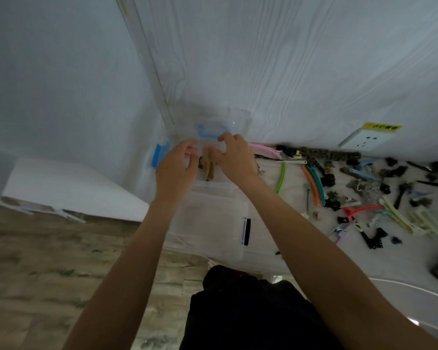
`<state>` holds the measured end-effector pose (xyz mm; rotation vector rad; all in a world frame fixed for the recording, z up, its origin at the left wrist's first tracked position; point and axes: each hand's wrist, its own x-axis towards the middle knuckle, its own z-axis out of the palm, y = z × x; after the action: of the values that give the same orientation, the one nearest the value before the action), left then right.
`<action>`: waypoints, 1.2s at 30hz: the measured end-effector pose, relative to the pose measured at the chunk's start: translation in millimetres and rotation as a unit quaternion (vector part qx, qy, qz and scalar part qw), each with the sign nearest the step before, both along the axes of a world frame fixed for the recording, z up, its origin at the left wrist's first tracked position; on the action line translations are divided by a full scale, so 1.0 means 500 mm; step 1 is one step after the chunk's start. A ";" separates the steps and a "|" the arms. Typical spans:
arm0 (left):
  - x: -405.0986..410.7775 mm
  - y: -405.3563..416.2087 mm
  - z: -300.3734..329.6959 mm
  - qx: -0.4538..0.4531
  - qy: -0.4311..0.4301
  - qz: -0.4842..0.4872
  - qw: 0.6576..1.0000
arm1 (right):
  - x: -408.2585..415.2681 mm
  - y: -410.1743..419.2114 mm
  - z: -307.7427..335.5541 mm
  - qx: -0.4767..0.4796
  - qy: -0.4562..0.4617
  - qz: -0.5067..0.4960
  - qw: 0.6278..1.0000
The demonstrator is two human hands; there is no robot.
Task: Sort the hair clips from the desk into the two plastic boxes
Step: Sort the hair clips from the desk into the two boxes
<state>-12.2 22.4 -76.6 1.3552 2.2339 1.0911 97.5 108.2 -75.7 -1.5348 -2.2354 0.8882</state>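
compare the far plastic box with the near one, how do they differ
The far box has blue latches and both hands at it, the left hand and right hand; a brown clip shows through it. The near box has a dark latch, looks empty and untouched. Both are clear plastic.

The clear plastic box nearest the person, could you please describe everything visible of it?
The clear plastic box is a see-through, rectangular container with rounded corners and a black latch on its right side. It lies flat on the white desk at its near edge, left of the scattered hair clips. It appears empty. The left forearm crosses above it; contact is unclear.
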 end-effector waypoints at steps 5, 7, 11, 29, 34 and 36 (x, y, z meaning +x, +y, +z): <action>0.059 0.008 0.015 0.073 -0.010 -0.074 0.995 | 0.129 -0.017 0.012 0.076 0.102 -0.019 0.992; 0.097 0.021 0.021 0.097 0.010 -0.140 0.985 | 0.210 -0.038 0.015 0.116 0.089 0.000 0.989; 0.236 0.077 0.013 0.065 0.037 -0.298 0.952 | 0.417 -0.060 -0.018 0.121 0.008 -0.041 0.992; 0.738 0.279 -0.144 -0.193 0.094 -0.323 0.922 | 0.958 0.059 -0.140 -0.053 -0.148 -0.172 0.972; 0.755 0.284 -0.181 -0.188 0.082 -0.302 0.931 | 0.944 0.069 -0.142 -0.062 -0.171 -0.099 0.978; 0.756 0.284 -0.180 -0.182 0.081 -0.303 0.932 | 0.939 0.074 -0.145 -0.056 -0.179 -0.087 0.978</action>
<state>365.7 164.4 -166.6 1.8195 1.7816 0.3431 567.1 145.4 -148.2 -2.0493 -2.2654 0.7433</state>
